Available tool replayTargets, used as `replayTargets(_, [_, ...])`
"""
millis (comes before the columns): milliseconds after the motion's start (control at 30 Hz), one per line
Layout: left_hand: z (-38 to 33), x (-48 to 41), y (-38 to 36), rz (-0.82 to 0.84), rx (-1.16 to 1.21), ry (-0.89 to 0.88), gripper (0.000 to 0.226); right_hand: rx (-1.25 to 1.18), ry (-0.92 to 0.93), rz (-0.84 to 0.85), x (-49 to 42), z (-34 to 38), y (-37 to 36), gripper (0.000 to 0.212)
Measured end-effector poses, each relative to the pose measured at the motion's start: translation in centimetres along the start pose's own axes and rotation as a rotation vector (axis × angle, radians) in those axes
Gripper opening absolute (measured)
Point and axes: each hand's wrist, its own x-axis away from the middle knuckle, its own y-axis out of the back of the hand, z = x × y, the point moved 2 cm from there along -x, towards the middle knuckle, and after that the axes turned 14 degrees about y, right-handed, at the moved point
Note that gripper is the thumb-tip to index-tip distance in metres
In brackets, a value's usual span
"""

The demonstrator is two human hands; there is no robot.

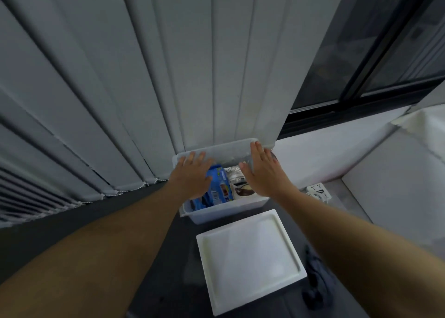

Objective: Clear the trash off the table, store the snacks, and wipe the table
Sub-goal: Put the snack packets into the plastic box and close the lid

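Observation:
A white storage box (226,211) stands on the dark floor against the curtain. Inside it lie a blue snack pack (218,185) and a white pack with a dark picture (240,187). My left hand (192,175) hovers flat over the box's left side, fingers spread, partly covering the blue pack. My right hand (262,170) is flat over the right side, fingers reaching the far rim. Neither hand holds anything. The box's white lid (250,260) lies upside down on the floor just in front of it.
Grey pleated curtain (144,76) hangs behind the box. A dark cloth (317,284) lies right of the lid. A white power strip (317,191) sits near the white wall at right. A dark window frame (361,96) is upper right.

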Motion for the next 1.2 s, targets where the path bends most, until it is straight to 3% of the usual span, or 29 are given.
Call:
replayTargets(167, [2.7,3.5,1.2,-0.028,0.014,0.102,0.066,0.044,0.053,-0.045,1.0,2.8,0.5,0.072])
replayTargets(700, [12.5,15.5,-1.9,-0.091,0.257,0.349,0.062,0.028,0.294,0.046,1.8,15.6,-3.5,0.066])
replayTargets(1100, [21.9,23.8,-8.8,0.073,0.309,0.668,0.066,0.024,0.510,0.072,1.9,25.9,-10.2,0.072])
replayTargets(1200, [24.0,25.3,-10.4,0.082,0.308,0.717,0.067,-0.001,0.505,0.146,1.6,28.0,-12.7,0.068])
